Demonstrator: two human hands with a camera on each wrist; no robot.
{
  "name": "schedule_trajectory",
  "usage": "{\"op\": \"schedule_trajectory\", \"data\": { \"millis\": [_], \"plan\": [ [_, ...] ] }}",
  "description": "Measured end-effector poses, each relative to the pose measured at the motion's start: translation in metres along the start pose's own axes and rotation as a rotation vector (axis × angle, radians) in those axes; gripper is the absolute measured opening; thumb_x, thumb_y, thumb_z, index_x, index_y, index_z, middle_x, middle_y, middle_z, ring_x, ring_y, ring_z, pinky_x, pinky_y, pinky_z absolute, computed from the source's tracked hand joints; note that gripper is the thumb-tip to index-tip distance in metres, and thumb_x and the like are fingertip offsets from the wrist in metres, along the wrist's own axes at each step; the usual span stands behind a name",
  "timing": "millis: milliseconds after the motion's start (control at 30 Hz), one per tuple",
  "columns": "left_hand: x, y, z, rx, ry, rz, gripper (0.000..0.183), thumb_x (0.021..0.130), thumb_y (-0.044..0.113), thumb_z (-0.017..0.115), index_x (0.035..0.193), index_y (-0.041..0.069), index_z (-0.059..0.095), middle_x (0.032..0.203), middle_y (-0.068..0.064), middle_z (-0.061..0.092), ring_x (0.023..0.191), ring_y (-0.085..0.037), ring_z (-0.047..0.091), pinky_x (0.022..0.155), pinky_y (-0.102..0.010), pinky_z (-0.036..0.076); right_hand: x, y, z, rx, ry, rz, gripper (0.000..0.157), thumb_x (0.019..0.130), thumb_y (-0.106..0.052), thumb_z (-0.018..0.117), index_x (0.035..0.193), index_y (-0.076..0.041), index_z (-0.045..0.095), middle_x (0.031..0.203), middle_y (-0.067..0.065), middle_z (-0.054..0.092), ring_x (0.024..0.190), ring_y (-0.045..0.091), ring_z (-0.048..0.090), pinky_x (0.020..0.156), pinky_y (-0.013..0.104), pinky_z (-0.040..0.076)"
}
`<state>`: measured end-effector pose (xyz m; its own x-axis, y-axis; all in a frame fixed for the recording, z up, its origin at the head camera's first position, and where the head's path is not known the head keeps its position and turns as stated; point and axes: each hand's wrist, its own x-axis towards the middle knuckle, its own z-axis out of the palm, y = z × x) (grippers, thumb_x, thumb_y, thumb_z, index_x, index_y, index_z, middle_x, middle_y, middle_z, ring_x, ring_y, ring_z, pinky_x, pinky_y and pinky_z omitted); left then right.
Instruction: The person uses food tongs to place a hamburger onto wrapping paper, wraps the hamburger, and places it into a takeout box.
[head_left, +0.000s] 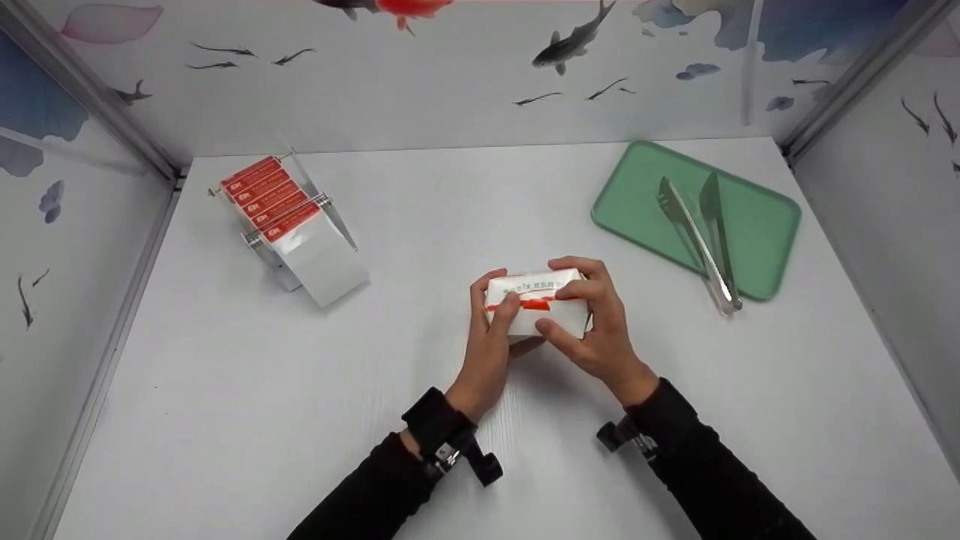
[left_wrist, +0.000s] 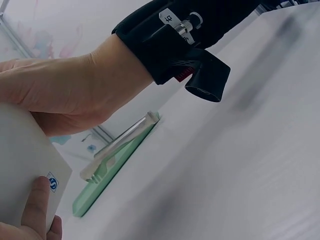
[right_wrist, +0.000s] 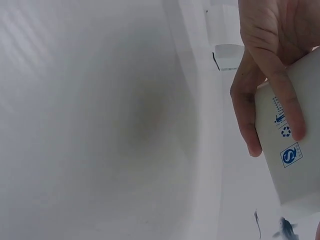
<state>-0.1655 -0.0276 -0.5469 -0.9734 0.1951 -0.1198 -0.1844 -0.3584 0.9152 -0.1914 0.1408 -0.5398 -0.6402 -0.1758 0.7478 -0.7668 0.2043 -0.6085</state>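
Above the middle of the table, both hands hold a white box point(head_left: 534, 307) with a red band and small printing on its side. The left hand point(head_left: 491, 341) grips its left end, thumb on the near face and other fingers around and beneath it. At the right end, the right hand point(head_left: 604, 326) grips it between thumb and fingers. A blue square mark shows on the box's plain white underside point(right_wrist: 287, 172) in the right wrist view, with a finger lying beside it. The left wrist view shows part of the box point(left_wrist: 22, 155) and the right wrist's black band.
A stand carrying a strip of red-and-white labels point(head_left: 274, 202) is at the back left. At the back right lies a green tray point(head_left: 630, 180), with metal tongs point(head_left: 701, 240) on it, their joined end past its near edge. Printed walls enclose the table's back and sides.
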Motion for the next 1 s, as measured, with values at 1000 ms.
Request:
{"op": "schedule_trajectory", "data": {
  "millis": [1000],
  "plan": [
    [-0.0029,0.0023,0.0075,0.027,0.010,0.001,0.060,0.110,0.051,0.049,0.158,0.024,0.027,0.140,-0.006,0.060,0.105,-0.019,0.072,0.089,-0.040,0.060,0.0063,0.0032,-0.0028,-0.001,0.103,-0.182,0.034,0.097,-0.034,0.081,0.092,-0.004,0.065,0.135,0.032,0.061,0.133,0.032,0.063,0.102,0.026,0.056]
  ]
}}
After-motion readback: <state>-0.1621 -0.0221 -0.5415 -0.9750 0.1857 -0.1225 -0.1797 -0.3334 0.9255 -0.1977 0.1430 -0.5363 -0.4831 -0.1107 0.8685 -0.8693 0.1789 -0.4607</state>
